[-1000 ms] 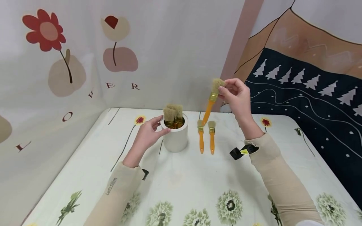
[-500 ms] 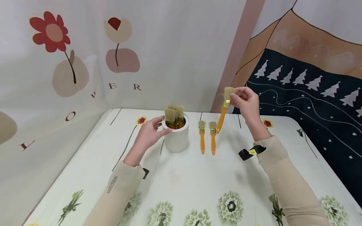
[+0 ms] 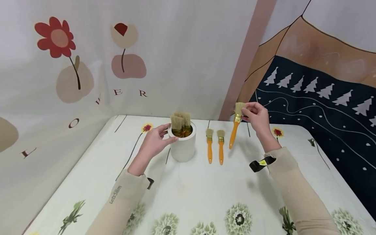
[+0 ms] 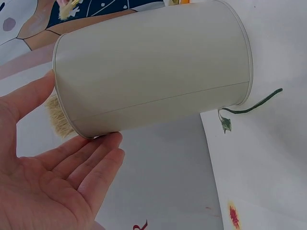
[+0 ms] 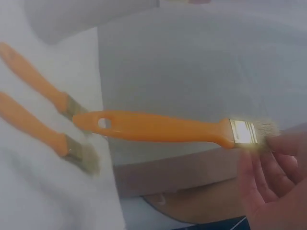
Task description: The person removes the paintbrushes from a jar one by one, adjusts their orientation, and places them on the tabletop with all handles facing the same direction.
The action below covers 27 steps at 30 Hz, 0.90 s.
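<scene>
My left hand (image 3: 154,140) holds a white cylindrical pot (image 3: 183,150) near its top, with the thumb at the rim and the fingers against the side in the left wrist view. Several paintbrushes (image 3: 177,121) stand in the pot, bristles up; the lower parts of their handles are hidden. My right hand (image 3: 257,118) pinches a paintbrush (image 5: 168,127) by its pale bristles, its orange handle hanging down and tilted. Left of it, two similar paintbrushes, one nearer the pot (image 3: 210,147) and one nearer the right hand (image 3: 221,148), lie side by side on the table, bristles towards the back.
The table has a white cloth (image 3: 188,189) printed with flowers. Close behind rises a pale fabric backdrop (image 3: 182,58) with flower prints and letters. At the right hangs a dark cloth (image 3: 293,104) with tree prints.
My right hand has moved right and down with the paintbrush, from above the two lying brushes to their right. The left hand stays at the pot.
</scene>
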Each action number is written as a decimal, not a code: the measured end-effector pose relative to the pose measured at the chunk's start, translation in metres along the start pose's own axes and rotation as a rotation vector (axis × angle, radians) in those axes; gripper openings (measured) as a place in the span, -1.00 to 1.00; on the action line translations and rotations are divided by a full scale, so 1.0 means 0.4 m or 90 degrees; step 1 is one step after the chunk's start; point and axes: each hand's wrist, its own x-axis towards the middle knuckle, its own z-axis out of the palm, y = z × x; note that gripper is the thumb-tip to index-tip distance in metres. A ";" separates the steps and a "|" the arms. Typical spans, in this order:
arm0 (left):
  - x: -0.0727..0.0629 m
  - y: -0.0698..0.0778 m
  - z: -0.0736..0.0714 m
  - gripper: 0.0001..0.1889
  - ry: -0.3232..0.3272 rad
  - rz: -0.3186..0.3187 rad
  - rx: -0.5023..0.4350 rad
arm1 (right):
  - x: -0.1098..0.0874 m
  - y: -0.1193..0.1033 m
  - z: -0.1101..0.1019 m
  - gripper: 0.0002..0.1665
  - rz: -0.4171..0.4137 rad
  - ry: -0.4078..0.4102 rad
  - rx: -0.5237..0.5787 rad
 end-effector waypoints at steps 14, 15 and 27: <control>-0.005 0.003 0.005 -0.21 0.001 -0.006 0.005 | 0.025 0.124 0.001 -0.77 0.104 -0.028 -0.036; -0.005 0.002 0.005 -0.21 0.001 -0.006 0.005 | 0.026 0.130 0.002 -0.73 0.108 -0.033 -0.043; -0.007 0.002 0.001 -0.20 -0.002 -0.016 0.006 | 0.032 0.175 0.024 -0.74 0.152 -0.077 -0.029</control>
